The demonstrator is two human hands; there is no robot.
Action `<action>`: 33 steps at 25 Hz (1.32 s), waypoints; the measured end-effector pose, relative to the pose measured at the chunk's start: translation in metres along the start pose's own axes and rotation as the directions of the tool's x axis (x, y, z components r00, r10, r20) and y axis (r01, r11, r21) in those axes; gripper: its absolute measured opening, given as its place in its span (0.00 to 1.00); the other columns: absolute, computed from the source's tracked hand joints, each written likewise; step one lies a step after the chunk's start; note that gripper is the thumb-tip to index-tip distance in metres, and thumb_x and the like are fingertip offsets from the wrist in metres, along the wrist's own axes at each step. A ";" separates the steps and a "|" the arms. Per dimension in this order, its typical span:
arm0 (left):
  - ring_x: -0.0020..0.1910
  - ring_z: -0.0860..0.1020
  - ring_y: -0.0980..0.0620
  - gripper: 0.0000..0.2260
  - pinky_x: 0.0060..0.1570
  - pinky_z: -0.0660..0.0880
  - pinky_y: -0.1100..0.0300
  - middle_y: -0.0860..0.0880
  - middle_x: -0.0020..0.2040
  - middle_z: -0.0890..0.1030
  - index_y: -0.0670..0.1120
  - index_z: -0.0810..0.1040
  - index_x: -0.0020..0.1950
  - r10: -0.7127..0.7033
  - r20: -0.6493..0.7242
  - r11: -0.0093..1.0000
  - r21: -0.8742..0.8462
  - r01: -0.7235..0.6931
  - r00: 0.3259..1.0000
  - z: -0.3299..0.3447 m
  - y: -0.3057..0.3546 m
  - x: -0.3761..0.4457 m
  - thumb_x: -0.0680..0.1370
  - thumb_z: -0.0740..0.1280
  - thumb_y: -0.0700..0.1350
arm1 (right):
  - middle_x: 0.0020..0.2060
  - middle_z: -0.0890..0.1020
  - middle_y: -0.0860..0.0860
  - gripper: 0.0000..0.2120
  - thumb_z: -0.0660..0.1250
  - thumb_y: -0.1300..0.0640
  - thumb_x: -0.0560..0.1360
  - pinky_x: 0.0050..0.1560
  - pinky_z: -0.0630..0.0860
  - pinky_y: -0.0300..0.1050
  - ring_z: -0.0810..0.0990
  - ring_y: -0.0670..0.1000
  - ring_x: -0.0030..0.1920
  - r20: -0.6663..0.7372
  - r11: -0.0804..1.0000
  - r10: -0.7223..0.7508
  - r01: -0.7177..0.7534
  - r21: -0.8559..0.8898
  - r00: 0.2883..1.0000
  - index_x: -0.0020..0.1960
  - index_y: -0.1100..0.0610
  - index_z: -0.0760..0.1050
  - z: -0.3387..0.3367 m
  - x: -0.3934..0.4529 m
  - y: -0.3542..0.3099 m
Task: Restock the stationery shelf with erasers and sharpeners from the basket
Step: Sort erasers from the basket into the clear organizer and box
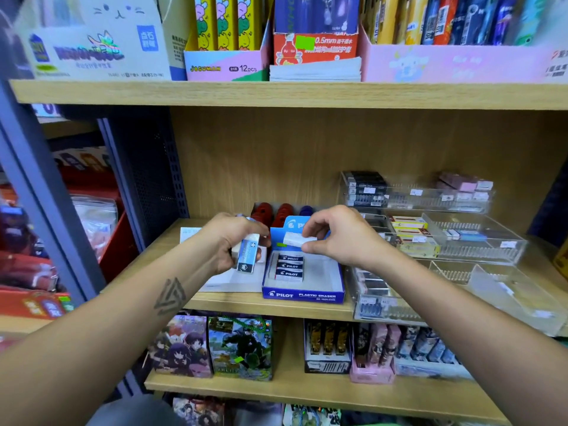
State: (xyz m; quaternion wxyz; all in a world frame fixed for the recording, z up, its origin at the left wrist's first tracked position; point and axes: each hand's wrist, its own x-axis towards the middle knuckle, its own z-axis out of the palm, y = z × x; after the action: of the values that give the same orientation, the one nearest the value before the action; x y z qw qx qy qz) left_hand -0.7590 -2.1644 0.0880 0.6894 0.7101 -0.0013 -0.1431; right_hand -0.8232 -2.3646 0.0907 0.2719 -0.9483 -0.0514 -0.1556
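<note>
Your forearms reach in; left hand [233,241] grips a blue-sleeved eraser [246,255], held ready as the next one. Right hand [335,235] pinches a white eraser [296,238] over the blue box [302,295], lining it up behind three erasers [289,267] stocked there. Basket's out of view.

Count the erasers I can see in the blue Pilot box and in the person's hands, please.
Erasers lying in the Pilot box: 3
Eraser in the left hand: 1
Eraser in the right hand: 1
Total: 5
</note>
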 end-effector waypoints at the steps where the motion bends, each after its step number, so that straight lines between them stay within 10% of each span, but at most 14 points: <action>1: 0.29 0.82 0.47 0.10 0.27 0.76 0.58 0.33 0.46 0.83 0.35 0.77 0.54 0.003 -0.028 1.000 0.006 -0.003 1.000 -0.013 0.001 0.003 0.73 0.71 0.31 | 0.39 0.83 0.44 0.08 0.79 0.53 0.68 0.42 0.75 0.36 0.80 0.44 0.41 0.022 1.000 -0.007 0.007 0.016 1.000 0.44 0.52 0.83 0.006 0.003 -0.005; 12: 0.29 0.74 0.46 0.09 0.30 0.73 0.60 0.42 0.31 0.74 0.40 0.73 0.38 0.043 -0.316 0.934 0.349 0.075 0.948 -0.138 -0.005 -0.003 0.71 0.71 0.30 | 0.35 0.81 0.42 0.07 0.79 0.52 0.67 0.46 0.78 0.43 0.79 0.45 0.41 0.143 0.989 -0.116 0.127 -0.075 0.983 0.44 0.50 0.84 0.116 0.056 -0.079; 16: 0.35 0.73 0.50 0.10 0.27 0.70 0.64 0.46 0.37 0.73 0.40 0.73 0.49 0.060 -0.249 0.841 0.534 0.085 0.967 -0.140 -0.017 0.004 0.73 0.73 0.38 | 0.37 0.83 0.43 0.07 0.79 0.53 0.68 0.43 0.75 0.39 0.78 0.41 0.38 0.219 0.990 -0.130 0.137 -0.018 0.967 0.45 0.52 0.85 0.143 0.066 -0.100; 20: 0.29 0.65 0.53 0.13 0.17 0.62 0.67 0.48 0.34 0.68 0.43 0.69 0.41 0.041 -0.182 0.745 0.660 0.091 0.982 -0.134 -0.024 0.017 0.73 0.73 0.35 | 0.41 0.84 0.48 0.07 0.77 0.53 0.69 0.48 0.79 0.42 0.81 0.48 0.44 0.217 0.984 -0.134 0.156 -0.088 0.967 0.46 0.52 0.85 0.165 0.068 -0.107; 28: 0.34 0.72 0.51 0.06 0.29 0.68 0.62 0.47 0.37 0.73 0.38 0.75 0.46 0.056 -0.248 0.846 0.527 0.086 0.967 -0.142 -0.016 0.018 0.75 0.71 0.37 | 0.39 0.85 0.47 0.04 0.75 0.55 0.72 0.42 0.76 0.38 0.81 0.45 0.39 0.264 0.998 -0.058 0.053 0.027 0.963 0.45 0.55 0.86 0.154 0.065 -0.110; 33: 0.34 0.81 0.41 0.08 0.43 0.81 0.44 0.36 0.40 0.80 0.32 0.79 0.51 -0.044 -0.230 0.999 0.007 0.047 0.972 -0.123 -0.010 0.017 0.72 0.68 0.30 | 0.40 0.85 0.60 0.16 0.77 0.59 0.72 0.44 0.82 0.49 0.84 0.55 0.39 0.382 0.726 -0.026 -0.245 0.642 0.924 0.57 0.61 0.77 0.111 0.041 -0.122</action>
State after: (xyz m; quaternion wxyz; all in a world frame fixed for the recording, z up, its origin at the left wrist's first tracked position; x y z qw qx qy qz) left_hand -0.7190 -2.0467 0.0762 0.6771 0.7259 0.0940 -0.0756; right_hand -0.7769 -2.2013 0.0759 0.5934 -0.7960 -0.0970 0.0695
